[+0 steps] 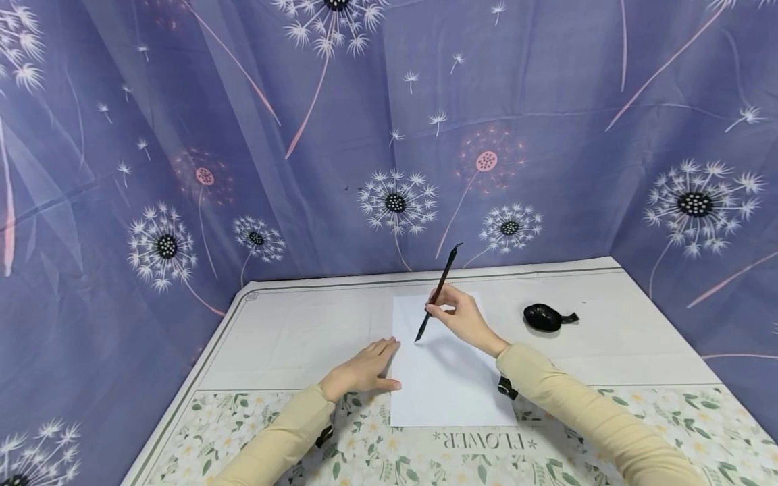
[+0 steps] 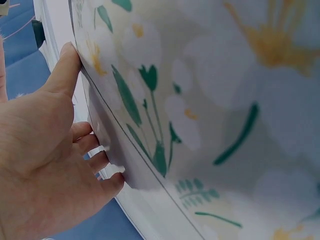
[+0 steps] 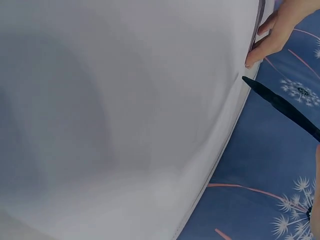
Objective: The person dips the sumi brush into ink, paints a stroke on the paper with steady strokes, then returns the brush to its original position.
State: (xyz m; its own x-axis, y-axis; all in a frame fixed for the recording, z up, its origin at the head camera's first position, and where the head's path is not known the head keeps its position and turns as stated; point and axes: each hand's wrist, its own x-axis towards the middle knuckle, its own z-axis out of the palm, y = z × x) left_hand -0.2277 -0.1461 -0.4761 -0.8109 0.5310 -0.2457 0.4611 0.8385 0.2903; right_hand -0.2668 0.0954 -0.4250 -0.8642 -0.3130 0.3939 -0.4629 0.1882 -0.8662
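Note:
My right hand (image 1: 467,320) pinches a dark writing brush (image 1: 447,271) between thumb and fingers, over a white sheet of paper (image 1: 450,398). The brush slants, its black tip low over the upper left part of the sheet; whether it touches cannot be told. In the right wrist view the dark brush (image 3: 282,106) comes in from the right. My left hand (image 1: 365,368) rests at the sheet's left edge with its fingers extended and thumb apart. The left wrist view shows that hand (image 2: 45,135) from the palm side, holding nothing.
A small, glossy black dish (image 1: 543,317) with a short handle stands right of the paper. The table cover (image 1: 292,331) is white at the back and flowered in front. Behind and at both sides hangs a blue-violet dandelion curtain (image 1: 340,223).

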